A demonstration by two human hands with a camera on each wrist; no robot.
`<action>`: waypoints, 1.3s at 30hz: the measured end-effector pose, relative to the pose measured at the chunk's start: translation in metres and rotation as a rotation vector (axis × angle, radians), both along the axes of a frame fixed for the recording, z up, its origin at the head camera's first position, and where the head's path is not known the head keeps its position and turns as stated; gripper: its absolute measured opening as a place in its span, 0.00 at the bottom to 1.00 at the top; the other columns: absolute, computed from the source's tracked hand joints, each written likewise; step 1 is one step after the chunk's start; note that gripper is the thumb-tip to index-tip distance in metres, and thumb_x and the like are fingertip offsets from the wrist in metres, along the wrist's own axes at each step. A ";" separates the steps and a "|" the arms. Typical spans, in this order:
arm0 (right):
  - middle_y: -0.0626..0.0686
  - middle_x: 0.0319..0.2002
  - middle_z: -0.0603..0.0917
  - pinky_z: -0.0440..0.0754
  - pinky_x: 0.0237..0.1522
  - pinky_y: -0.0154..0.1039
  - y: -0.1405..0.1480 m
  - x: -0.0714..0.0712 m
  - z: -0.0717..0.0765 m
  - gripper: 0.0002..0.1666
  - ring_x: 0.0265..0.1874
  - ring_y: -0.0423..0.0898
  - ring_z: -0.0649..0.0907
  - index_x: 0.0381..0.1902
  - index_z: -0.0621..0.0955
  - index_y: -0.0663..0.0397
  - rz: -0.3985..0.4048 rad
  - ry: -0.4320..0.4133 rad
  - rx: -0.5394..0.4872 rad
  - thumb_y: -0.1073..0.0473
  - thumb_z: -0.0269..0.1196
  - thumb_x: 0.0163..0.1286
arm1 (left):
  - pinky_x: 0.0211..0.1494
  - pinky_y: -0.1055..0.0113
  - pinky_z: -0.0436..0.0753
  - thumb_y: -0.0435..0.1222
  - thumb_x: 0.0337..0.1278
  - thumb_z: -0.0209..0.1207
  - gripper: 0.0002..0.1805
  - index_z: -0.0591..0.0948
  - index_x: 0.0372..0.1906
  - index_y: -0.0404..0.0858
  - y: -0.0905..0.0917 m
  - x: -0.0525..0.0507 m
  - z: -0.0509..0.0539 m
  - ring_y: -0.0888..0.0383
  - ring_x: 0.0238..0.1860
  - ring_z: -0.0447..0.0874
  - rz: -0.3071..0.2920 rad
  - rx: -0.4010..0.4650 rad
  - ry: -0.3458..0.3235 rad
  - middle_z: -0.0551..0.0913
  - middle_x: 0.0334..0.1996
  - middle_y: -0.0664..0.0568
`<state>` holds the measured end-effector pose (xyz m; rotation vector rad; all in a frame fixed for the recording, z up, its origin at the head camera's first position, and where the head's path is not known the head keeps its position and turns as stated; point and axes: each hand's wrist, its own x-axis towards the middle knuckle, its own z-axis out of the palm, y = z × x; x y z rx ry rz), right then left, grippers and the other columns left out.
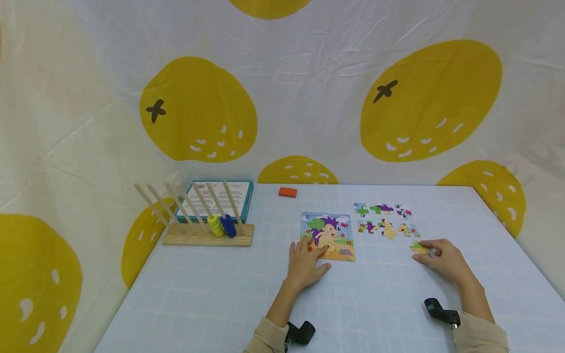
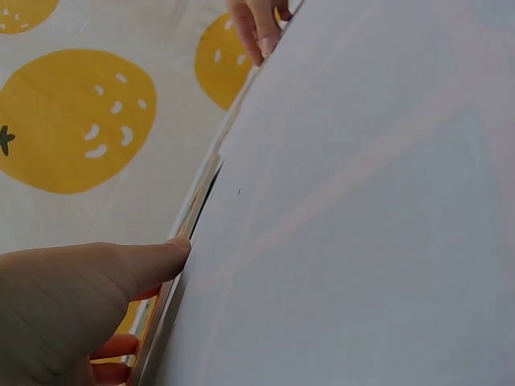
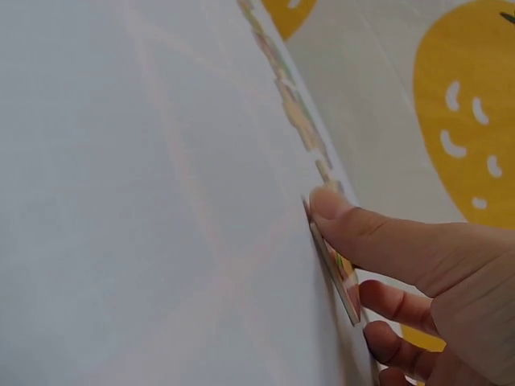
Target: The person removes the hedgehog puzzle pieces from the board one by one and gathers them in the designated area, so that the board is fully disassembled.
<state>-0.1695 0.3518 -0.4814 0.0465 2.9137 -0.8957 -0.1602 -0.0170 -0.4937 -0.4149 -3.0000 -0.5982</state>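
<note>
A square hedgehog picture board [image 1: 331, 226] lies flat on the table, with the left hand [image 1: 304, 264] resting on its lower left part, fingers spread. The left wrist view shows that hand [image 2: 88, 297] with its thumb out along the edge. At the right, the right hand [image 1: 452, 262] pinches a green and yellow puzzle piece [image 1: 417, 248] between thumb and fingers, low at the table. Close up in the right wrist view, the thumb of the right hand [image 3: 434, 273] lies on the piece [image 3: 344, 277]. Several loose puzzle pieces [image 1: 388, 230] lie in two rows between board and right hand.
A wooden stand [image 1: 185, 235] with upright pegs holds yellow-green rings [image 1: 215, 225] and blue rings [image 1: 228, 226] at the left. Behind it lies a teal-edged box [image 1: 247, 196]. An orange block [image 1: 288, 192] sits near the table's back edge.
</note>
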 end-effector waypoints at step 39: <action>0.63 0.39 0.81 0.80 0.37 0.45 -0.158 -0.041 0.003 0.25 0.36 0.54 0.79 0.51 0.77 0.71 0.283 0.345 -0.216 0.62 0.68 0.58 | 0.70 0.46 0.56 0.57 0.51 0.62 0.39 0.71 0.62 0.34 -0.003 -0.002 -0.001 0.49 0.66 0.63 0.021 -0.041 0.008 0.69 0.62 0.45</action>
